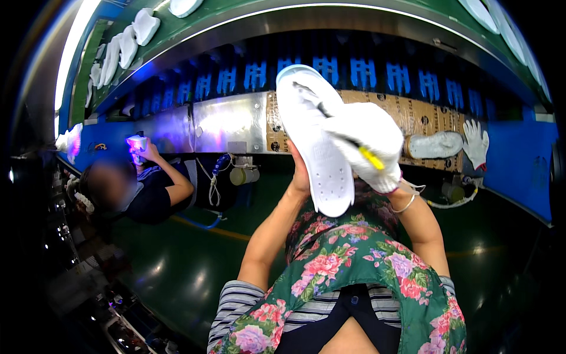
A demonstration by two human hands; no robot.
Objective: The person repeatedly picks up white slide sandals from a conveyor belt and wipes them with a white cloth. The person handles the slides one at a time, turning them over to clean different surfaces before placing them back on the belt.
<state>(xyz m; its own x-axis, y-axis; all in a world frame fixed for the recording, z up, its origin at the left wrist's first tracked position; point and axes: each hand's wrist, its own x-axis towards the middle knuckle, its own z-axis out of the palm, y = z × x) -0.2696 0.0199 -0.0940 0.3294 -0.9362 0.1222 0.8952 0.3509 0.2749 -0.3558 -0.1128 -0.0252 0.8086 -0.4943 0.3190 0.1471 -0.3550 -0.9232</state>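
Observation:
A white foam shoe sole [321, 171], with several small holes near its lower end, is held up and slightly tilted in front of my chest. My left hand [300, 168] grips its left edge, the fingers partly hidden behind it. My right hand [371, 141], in a white knit glove, is closed round a thin tool [370, 157] with a yellow and dark handle. The tool's dark front end [306, 94] lies over the sole's upper part; its exact kind I cannot make out.
Behind the sole runs a metal ledge [230, 121], partly covered with brown cardboard [377, 100]. A whitish shoe form [435, 145] and a white glove [475, 144] lie at the right. Blue brackets [362, 72] line the back. At the left a co-worker [156, 192] holds a purple-lit piece [137, 144].

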